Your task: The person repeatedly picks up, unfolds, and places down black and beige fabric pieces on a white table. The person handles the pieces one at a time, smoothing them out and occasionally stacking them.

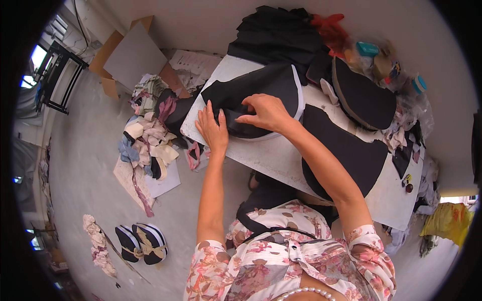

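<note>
A black fabric piece (268, 85) lies over the white tabletop's left end, with a white curved border (299, 95) showing along its right and lower side. My left hand (213, 128) rests on the fabric near the table's left edge, its fingers stretched out. Just right of it, my right hand (263, 113) is over the same fabric, thumb and forefinger apart with a gap between them; nothing shows in it. The fabric is slightly creased between both hands. Close to my right forearm lies a large black curved cut piece (346, 150), partly covered by that arm.
A thick black curved stack (364, 95) and heaped black cloth (276, 35) sit farther back on the table (236, 153). Plastic bags (411, 95) crowd the right. Fabric scraps (150, 135), a cardboard box (135, 52) and tied black-and-white bundles (150, 243) are on the floor.
</note>
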A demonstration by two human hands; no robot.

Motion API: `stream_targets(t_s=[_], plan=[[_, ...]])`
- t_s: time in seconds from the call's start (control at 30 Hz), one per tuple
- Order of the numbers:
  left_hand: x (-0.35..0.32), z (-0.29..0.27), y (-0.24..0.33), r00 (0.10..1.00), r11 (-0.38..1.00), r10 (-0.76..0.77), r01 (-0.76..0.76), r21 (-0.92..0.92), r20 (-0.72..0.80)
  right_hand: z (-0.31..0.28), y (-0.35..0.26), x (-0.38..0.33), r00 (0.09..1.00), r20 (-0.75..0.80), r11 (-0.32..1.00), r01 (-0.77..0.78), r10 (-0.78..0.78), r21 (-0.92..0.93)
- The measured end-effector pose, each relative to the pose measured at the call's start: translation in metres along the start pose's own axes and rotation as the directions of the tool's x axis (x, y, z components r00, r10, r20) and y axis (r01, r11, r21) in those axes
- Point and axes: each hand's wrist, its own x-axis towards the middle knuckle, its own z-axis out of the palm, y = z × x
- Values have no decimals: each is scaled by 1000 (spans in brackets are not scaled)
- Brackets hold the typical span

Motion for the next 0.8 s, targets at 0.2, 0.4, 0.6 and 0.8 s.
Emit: stream_targets(t_s=[0.2, 0.4, 0.6, 0.8], plan=[[-2, 4, 1, 1000, 1000, 13, -13, -3, -15, 18, 15, 5, 992, 72, 993, -109, 106, 35], [-3, 3, 2, 1000, 1000, 1, -1, -8, -26, -3, -5, 9, 979, 107, 982, -181, 175, 54], [-2, 7, 2, 999, 1000, 13, -14, -10, -50, 43, 1, 3, 994, 105, 988, -10, 26, -153], [-3, 6, 1, 998, 1000, 4, -4, 1, -59, 32, 9, 5, 991, 98, 995, -98, 95, 18]])
